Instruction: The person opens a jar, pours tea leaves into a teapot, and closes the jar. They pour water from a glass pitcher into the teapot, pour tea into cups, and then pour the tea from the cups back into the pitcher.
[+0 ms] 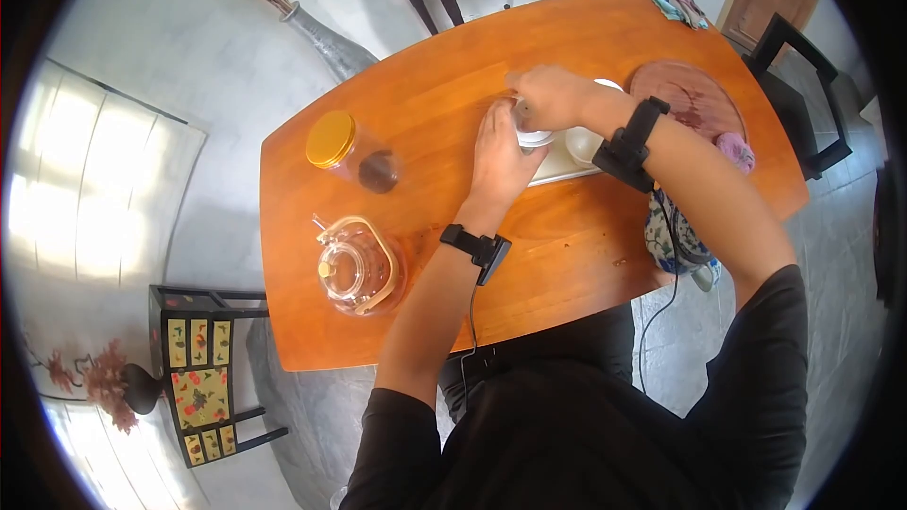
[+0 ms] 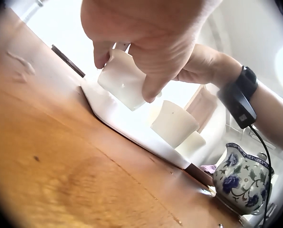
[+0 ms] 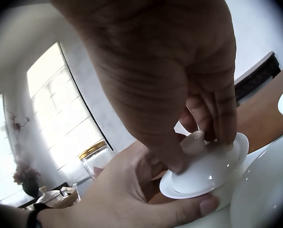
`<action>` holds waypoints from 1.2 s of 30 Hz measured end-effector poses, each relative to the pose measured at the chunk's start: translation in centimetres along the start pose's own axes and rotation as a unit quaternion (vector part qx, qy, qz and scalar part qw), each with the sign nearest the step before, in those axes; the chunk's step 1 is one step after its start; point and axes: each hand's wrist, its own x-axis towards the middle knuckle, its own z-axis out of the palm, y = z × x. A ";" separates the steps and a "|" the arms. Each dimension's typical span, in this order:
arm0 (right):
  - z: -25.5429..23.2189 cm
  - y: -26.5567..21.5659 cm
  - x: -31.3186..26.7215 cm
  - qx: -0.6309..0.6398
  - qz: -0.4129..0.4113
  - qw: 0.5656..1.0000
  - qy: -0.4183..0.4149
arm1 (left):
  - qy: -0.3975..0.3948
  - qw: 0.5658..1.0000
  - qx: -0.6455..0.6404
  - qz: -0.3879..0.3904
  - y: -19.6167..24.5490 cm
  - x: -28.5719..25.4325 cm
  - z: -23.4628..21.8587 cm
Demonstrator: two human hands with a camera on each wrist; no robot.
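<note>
My left hand (image 1: 503, 153) grips a white lidded cup (image 2: 121, 78) by its sides, thumb and fingers on opposite sides in the left wrist view. The cup is over the near left end of a white tray (image 2: 108, 107). From above, my right hand (image 1: 556, 99) holds the white domed lid (image 3: 201, 173), its thumb and fingers spread around the knob (image 3: 193, 143). The lid sits tilted over the cup in the right wrist view. Beside the cup on the tray stand a white pitcher-like vessel (image 2: 174, 123) and a smaller white cup (image 2: 191, 143).
A glass teapot (image 1: 354, 269) and a yellow-lidded jar (image 1: 335, 142) stand on the table's left. At the right are a round wooden board (image 1: 685, 94), a purple cloth (image 1: 735, 153) and a blue floral pot (image 2: 241, 178). A folded cloth (image 1: 675, 5) lies at the far corner.
</note>
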 end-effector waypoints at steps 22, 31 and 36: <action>-0.5 1.6 -1.6 0.071 -0.122 0.986 0.088 | 0.044 0.998 -0.027 -0.030 1.5 0.8 -0.6; -4.3 1.1 -4.6 0.127 -0.127 0.979 0.097 | 0.013 0.998 0.031 0.052 4.2 2.5 -3.3; -3.3 2.3 -6.0 0.127 -0.107 0.981 0.099 | -0.007 0.997 0.052 0.057 4.9 2.4 -2.6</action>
